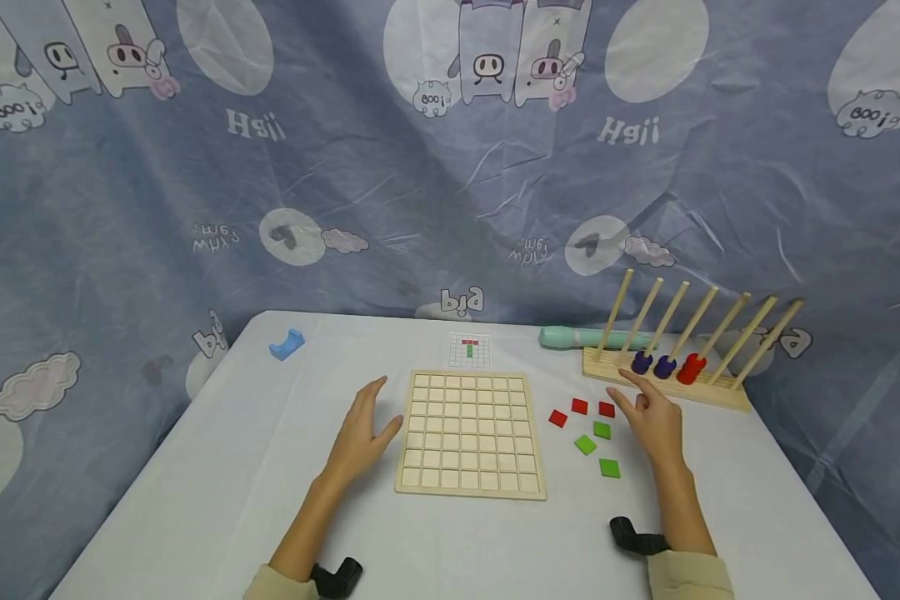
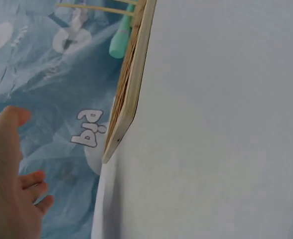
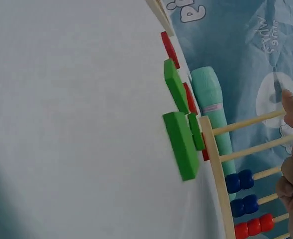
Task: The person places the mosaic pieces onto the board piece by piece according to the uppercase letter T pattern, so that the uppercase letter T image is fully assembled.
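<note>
My left hand (image 1: 358, 435) hovers at the left side of a wooden grid board (image 1: 470, 496), thumb spread from the fingers, holding nothing. In the left wrist view the same hand (image 2: 12, 174) appears apart from the board's edge (image 2: 131, 94). Over to the right, my right hand (image 1: 654, 421) has thumb and forefinger apart with nothing between them. It is nearest to a red square tile (image 1: 607, 409) and the wooden peg rack (image 1: 667, 385). Several red and green square tiles, such as a green one (image 1: 610, 468), lie between board and right hand.
Behind the board lies a small pattern card (image 1: 480, 354) with a red and green T shape. A blue curved block (image 1: 287, 344) sits at the back left. A mint-green cylindrical object (image 1: 562, 337) lies behind the rack, whose pegs carry blue beads (image 1: 664, 367) and red beads (image 1: 692, 369).
</note>
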Demonstrator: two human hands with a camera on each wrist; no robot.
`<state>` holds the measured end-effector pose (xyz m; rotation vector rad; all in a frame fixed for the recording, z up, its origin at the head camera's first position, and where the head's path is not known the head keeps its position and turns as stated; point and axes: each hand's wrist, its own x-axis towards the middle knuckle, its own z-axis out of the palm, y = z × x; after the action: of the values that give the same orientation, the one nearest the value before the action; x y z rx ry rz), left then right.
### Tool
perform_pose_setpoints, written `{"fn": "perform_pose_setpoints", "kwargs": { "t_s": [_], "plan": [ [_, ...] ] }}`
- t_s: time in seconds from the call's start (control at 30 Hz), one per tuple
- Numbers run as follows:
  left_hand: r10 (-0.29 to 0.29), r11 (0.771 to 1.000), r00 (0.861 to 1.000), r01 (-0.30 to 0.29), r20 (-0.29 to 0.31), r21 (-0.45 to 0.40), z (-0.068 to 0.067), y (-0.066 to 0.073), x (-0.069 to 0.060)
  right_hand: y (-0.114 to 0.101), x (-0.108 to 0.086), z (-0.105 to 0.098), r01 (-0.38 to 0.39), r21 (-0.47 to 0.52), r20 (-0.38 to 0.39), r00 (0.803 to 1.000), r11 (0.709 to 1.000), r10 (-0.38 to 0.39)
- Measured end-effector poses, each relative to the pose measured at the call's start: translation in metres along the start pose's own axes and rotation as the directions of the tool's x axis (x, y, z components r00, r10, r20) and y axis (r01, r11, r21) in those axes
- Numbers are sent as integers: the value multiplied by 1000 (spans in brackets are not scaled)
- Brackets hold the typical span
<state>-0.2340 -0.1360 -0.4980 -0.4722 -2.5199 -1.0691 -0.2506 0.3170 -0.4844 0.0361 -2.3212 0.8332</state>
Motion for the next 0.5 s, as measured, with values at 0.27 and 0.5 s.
{"fn": "perform_pose_setpoints", "kwargs": {
  "t_s": [0.27, 0.5],
  "plan": [
    [-3, 1000, 982, 7, 189, -25, 20, -19, -12, 24, -10, 5, -38, -50, 139, 989, 998, 45],
    [-44, 995, 944, 11, 327, 102, 25, -25, -17, 43, -16, 12, -86, -102, 200, 974, 991, 105]
  ]
}}
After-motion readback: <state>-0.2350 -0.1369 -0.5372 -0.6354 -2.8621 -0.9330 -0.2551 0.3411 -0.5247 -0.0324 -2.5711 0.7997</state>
